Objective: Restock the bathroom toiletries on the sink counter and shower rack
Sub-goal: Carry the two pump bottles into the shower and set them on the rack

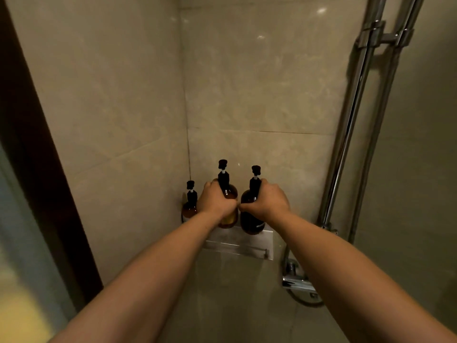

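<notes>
Hands grip two bottles, left hand (215,199) and right hand (265,198), over the rack (243,240); third bottle (190,205) at 9 o'clock already stands placed.

Both bare forearms are stretched forward, nearly parallel. The left hand (215,202) is curled closed in a grip, knuckles up; the right hand (265,201) is likewise closed, the two hands almost touching
</notes>
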A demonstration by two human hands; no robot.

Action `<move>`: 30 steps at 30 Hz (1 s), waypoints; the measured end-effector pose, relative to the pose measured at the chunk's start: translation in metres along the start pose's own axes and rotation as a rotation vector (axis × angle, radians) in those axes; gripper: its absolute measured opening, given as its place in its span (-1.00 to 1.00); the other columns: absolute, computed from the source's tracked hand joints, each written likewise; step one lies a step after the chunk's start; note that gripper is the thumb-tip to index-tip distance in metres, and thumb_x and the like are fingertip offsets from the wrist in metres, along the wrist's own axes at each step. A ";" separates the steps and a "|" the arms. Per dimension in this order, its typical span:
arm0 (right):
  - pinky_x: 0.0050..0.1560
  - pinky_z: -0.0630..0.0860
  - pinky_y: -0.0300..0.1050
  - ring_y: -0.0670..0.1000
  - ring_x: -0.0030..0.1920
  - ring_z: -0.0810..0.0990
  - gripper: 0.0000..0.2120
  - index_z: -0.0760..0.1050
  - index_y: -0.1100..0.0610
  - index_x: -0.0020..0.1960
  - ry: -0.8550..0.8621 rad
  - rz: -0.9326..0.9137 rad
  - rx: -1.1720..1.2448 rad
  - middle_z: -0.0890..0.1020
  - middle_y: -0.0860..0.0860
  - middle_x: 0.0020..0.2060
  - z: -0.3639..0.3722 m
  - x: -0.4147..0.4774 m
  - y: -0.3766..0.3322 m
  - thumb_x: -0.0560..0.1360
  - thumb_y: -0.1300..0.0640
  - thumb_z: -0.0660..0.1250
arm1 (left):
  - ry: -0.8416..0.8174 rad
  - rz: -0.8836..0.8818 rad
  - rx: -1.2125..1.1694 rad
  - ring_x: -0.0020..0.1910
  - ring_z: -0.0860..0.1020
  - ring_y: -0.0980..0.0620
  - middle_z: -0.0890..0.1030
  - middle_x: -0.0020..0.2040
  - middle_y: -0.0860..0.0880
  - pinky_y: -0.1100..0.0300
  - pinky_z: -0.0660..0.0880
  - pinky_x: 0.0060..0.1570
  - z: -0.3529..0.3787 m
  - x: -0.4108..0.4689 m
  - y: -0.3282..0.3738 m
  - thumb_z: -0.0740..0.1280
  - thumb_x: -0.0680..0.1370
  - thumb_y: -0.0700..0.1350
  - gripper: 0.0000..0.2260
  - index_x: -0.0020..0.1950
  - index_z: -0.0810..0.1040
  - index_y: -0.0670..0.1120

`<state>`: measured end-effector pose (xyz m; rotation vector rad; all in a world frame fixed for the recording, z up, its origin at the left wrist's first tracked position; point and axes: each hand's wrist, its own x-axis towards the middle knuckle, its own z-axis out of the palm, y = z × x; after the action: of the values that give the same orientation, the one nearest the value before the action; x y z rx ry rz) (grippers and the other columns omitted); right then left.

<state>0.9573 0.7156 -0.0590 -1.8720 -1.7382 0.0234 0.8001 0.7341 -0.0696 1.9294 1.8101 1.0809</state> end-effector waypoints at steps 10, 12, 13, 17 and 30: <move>-0.19 0.65 0.00 0.01 -0.14 0.58 -0.26 0.38 0.02 0.15 -0.065 0.046 0.010 0.57 -0.01 -0.11 0.032 -0.010 0.016 0.16 -0.33 0.55 | -0.055 0.062 0.006 0.10 0.57 -0.07 0.55 0.14 -0.03 -0.05 0.59 0.05 0.021 -0.005 -0.018 0.57 0.32 0.04 -0.48 0.21 0.50 -0.02; -0.16 0.66 0.00 0.02 -0.11 0.59 -0.25 0.37 0.02 0.17 -0.067 0.048 0.014 0.58 -0.01 -0.08 0.034 -0.009 0.019 0.16 -0.32 0.56 | -0.055 0.061 0.002 0.10 0.57 -0.06 0.56 0.14 -0.04 -0.04 0.59 0.06 0.026 -0.004 -0.021 0.59 0.31 0.05 -0.47 0.21 0.52 -0.03; -0.17 0.66 0.00 0.02 -0.11 0.59 -0.25 0.37 0.02 0.17 -0.070 0.045 0.013 0.58 -0.01 -0.08 0.035 -0.008 0.020 0.16 -0.32 0.56 | -0.056 0.061 0.000 0.09 0.57 -0.07 0.55 0.13 -0.04 -0.05 0.59 0.05 0.028 -0.004 -0.022 0.59 0.31 0.06 -0.47 0.20 0.52 -0.04; -0.20 0.65 -0.01 0.02 -0.13 0.59 -0.19 0.36 0.02 0.21 -0.088 0.053 0.016 0.57 -0.02 -0.11 0.039 -0.005 0.021 0.13 -0.34 0.56 | -0.049 0.054 0.011 0.10 0.57 -0.08 0.54 0.14 -0.06 -0.03 0.59 0.06 0.036 -0.001 -0.029 0.59 0.30 0.05 -0.46 0.20 0.52 -0.07; -0.16 0.65 0.06 0.10 -0.08 0.63 -0.21 0.36 0.08 0.21 -0.082 0.051 0.046 0.63 0.05 -0.05 0.069 -0.004 0.028 0.16 -0.29 0.56 | -0.063 0.050 -0.019 0.18 0.53 -0.09 0.48 0.27 -0.07 0.02 0.53 0.14 0.060 -0.004 -0.060 0.56 0.33 0.03 -0.38 0.32 0.45 -0.05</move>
<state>0.9558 0.7393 -0.1296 -1.9057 -1.7287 0.1608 0.7970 0.7570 -0.1511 1.9848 1.7206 1.0374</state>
